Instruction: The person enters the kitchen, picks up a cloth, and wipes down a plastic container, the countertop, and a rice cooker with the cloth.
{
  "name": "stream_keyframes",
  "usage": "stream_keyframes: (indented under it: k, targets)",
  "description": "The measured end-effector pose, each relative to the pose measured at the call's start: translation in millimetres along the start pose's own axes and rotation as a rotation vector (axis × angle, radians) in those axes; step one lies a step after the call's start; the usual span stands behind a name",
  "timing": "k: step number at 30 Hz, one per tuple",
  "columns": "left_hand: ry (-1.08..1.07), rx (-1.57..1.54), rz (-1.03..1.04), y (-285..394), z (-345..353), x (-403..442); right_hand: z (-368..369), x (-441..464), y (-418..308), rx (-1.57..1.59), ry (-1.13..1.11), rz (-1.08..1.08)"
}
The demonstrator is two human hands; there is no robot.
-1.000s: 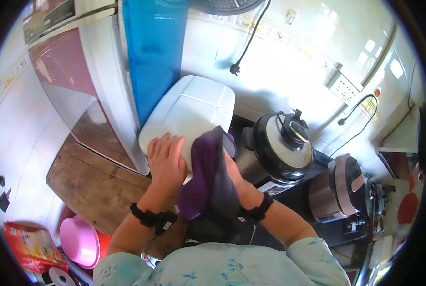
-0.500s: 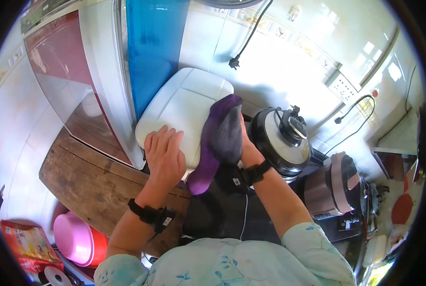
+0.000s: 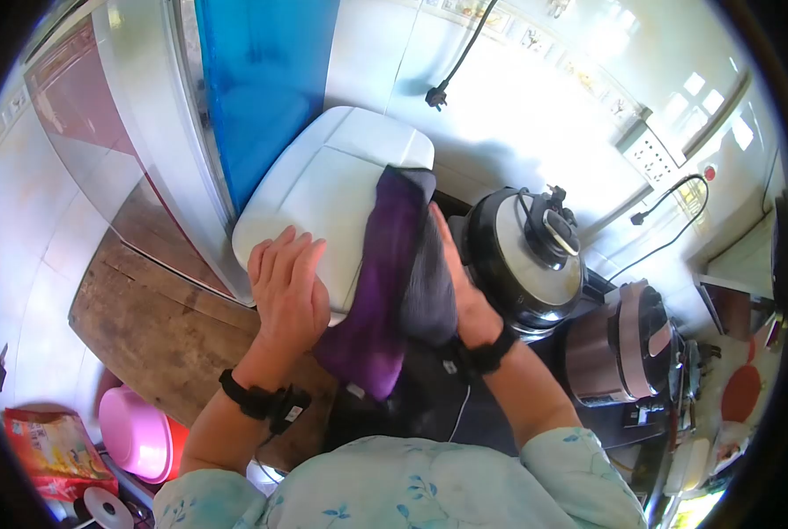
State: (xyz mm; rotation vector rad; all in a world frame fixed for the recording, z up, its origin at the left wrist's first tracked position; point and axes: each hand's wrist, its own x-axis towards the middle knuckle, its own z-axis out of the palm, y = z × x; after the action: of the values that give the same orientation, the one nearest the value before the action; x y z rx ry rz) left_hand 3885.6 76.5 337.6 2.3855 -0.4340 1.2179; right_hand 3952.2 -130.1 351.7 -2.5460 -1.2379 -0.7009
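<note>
A purple and dark grey cloth (image 3: 383, 273) lies over the right side of a white lidded container (image 3: 323, 189), and its purple end hangs past the front edge. My right hand (image 3: 472, 309) is at the cloth's right side, holding its grey part; the fingers point away from me and are partly hidden by the fabric. My left hand (image 3: 286, 286) rests at the container's front left edge, fingers extended and close together, with nothing in it. Both wrists wear black bands.
Right of the container stand a black rice cooker (image 3: 535, 256) and a brown cooker (image 3: 610, 353). A blue panel (image 3: 262, 88) and a glass-doored cabinet (image 3: 143, 132) rise at left. A wooden board (image 3: 147, 313) lies before them. A plug (image 3: 436, 95) dangles above.
The cloth has spread and dropped lower, its purple end moving toward me. My right hand has shifted slightly right and toward me. My left hand has moved a little left.
</note>
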Motion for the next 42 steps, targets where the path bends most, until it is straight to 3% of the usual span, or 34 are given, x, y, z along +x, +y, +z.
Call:
stream_keyframes:
  k: [4, 6, 10, 12, 13, 16, 17, 19, 20, 22, 25, 27, 28, 29, 31, 32, 33, 35, 39, 42]
  targets:
    - [0.039, -0.008, 0.028, -4, 3, -1, 24, 15, 38, 0.141, -0.020, 0.147]
    - [0.051, 0.001, 0.029, -3, 3, 0, 22, 21, 36, 0.861, 0.117, 0.470]
    - [0.064, 0.004, 0.028, -1, 2, 2, 6, 15, 4, 0.880, 0.026, 0.410]
    - [0.073, -0.009, 0.025, 0, 1, 3, 0, 7, -17, 0.258, -0.029, -0.012]
    - [0.067, 0.008, 0.028, 2, -1, 4, 4, -2, -26, 0.259, -0.034, -0.013]
    - [0.075, 0.021, 0.024, 1, 3, 1, 3, -20, -55, 1.075, 0.004, 0.432]
    - [0.091, 0.019, 0.024, -1, 4, 1, 4, -23, -55, 1.076, 0.006, 0.427]
    - [0.071, 0.016, 0.025, 1, 1, 2, 7, -27, -51, 0.613, 0.018, 0.080]
    - [0.052, 0.010, 0.023, 2, 0, 3, 9, -26, -45, 0.613, 0.025, 0.080]
    - [0.063, 0.008, 0.035, 0, 3, 1, 14, -23, -27, 0.327, 0.064, -0.060]
    - [0.053, 0.001, 0.039, 0, 3, 3, 27, -8, 21, 0.069, 0.113, -0.061]
    - [0.028, 0.003, 0.035, 0, 1, 0, 37, 6, 35, 1.038, 0.121, 0.480]
    - [0.033, 0.000, 0.038, 0, 1, 2, 31, 12, 37, 0.706, 0.063, 0.343]
    - [0.041, -0.003, 0.038, 0, 1, 3, 27, 14, 34, 0.711, 0.066, 0.340]
    - [0.047, 0.004, 0.032, 0, 2, 3, 15, 17, 25, 0.426, 0.142, 0.190]
    - [0.049, 0.005, 0.026, 0, 2, 3, 4, 17, 12, 0.663, 0.139, 0.215]
    - [0.054, 0.010, 0.025, 1, 1, 4, 1, 14, 5, 0.663, 0.139, 0.207]
    - [0.035, 0.013, 0.013, 3, -1, 4, -2, 3, -8, 0.147, 0.111, -0.190]
    - [0.031, 0.032, 0.021, 3, 0, 2, 14, -22, -39, 0.392, 0.150, -0.039]
    - [0.045, 0.028, 0.008, 2, 3, 1, 12, -25, -39, 0.413, 0.161, -0.079]
